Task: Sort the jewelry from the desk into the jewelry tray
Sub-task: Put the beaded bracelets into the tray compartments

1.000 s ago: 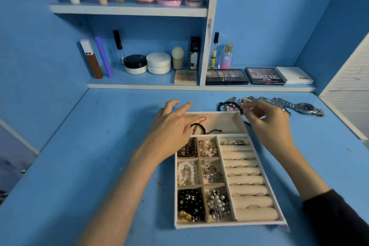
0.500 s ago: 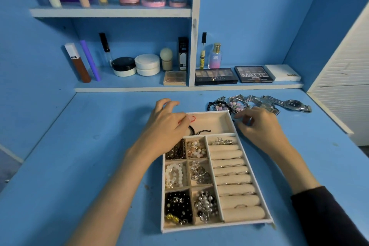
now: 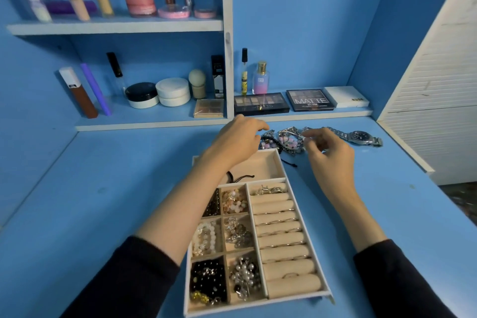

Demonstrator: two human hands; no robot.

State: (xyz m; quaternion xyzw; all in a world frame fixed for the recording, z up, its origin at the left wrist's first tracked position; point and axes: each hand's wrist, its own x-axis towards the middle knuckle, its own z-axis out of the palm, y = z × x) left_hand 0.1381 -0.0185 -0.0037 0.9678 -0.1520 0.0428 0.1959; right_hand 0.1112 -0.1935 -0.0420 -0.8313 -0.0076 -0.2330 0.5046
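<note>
The white-rimmed jewelry tray lies on the blue desk, with beads and chains in its small compartments and rings between its rolls. A black cord bracelet lies in the wide far compartment. Behind the tray sits a heap of bracelets, and a silver wristwatch lies to its right. My left hand reaches past the tray's far edge, its relaxed fingertips at the heap's left side. My right hand pinches a silver bracelet at the heap's right side between thumb and forefinger.
A low shelf right behind the heap carries eyeshadow palettes, jars and bottles. A higher shelf holds more cosmetics. A white slatted door borders the desk on the right.
My left hand has left the tray's far compartment and moved forward to the heap of bracelets. My right hand has stayed at the heap.
</note>
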